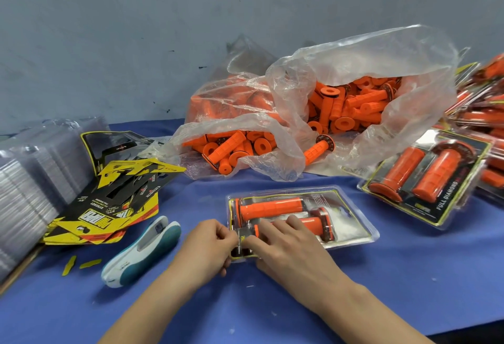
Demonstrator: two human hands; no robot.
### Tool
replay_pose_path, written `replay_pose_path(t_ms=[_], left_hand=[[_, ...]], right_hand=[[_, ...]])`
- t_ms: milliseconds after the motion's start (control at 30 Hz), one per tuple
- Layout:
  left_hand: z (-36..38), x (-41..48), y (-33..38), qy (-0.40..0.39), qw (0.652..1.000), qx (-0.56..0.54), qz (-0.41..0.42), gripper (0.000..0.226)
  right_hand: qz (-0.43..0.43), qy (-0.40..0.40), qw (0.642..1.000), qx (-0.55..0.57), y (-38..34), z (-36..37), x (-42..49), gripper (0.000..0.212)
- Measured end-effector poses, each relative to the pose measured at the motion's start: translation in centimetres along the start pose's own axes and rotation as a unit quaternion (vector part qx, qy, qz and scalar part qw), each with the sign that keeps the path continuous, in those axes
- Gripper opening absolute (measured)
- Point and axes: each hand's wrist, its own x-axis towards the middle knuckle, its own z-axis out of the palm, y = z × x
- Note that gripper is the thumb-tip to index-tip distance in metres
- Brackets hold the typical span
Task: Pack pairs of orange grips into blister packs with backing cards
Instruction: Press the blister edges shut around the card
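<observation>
Closing clear plastic blister pack: left hand, right hand, each grip pinched on its near end; next, likely pressing edges shut.

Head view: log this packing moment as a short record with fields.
in work: blister pack holding two orange grips, flat on blue table
left hand: pinches the pack's near-left corner
right hand: holds the same end
supply: loose grips in clear bag
cards: backing cards piled at left
tool: stapler beside the cards
done: finished pack at right
</observation>
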Motion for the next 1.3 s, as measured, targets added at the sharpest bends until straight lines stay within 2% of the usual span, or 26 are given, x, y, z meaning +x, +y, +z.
replay_pose_path(t_ms=[67,167,300,433,667,1000,1133,1300], left_hand=[[0.2,-0.1,0.2,0.004,1.000,0.008,0.010,0.025],[-0.4,0.0,0.2,-0.017,0.999,-0.020,-0.019,0.030],[-1.0,0.7,-0.1,-0.035,0.989,-0.122,-0.078,0.030],[-0.9,1.7,0.0,-0.030,0.976,-0.193,-0.094,0.029],[-1.4,3.6,0.0,-0.022,0.992,-0.114,-0.048,0.037],[-1.2,3.9,0.2,-0.060,0.973,-0.199,-0.098,0.033],[-1.3,4.1,0.4,-0.050,0.986,-0.147,-0.065,0.032],[-1.3,4.1,0.5,-0.021,0.989,-0.127,-0.067,0.029]], right_hand=[[-0.002,0.006,1.000,0.006,-0.2,0.0,0.2,0.006],[-0.012,0.024,1.000,0.004,-0.2,-0.1,0.5,0.008],[-0.029,0.033,0.999,0.006,-0.3,-0.3,0.3,0.010],[-0.055,0.035,0.998,0.007,-0.6,-0.2,0.1,0.010],[-0.071,0.036,0.997,0.011,-0.7,0.1,0.1,0.010],[-0.075,0.041,0.996,0.009,-0.5,0.0,-0.1,0.012],[-0.081,0.042,0.996,0.013,-0.6,0.1,-0.2,0.012],[-0.077,0.037,0.996,0.012,-0.7,0.2,-0.1,0.009]])
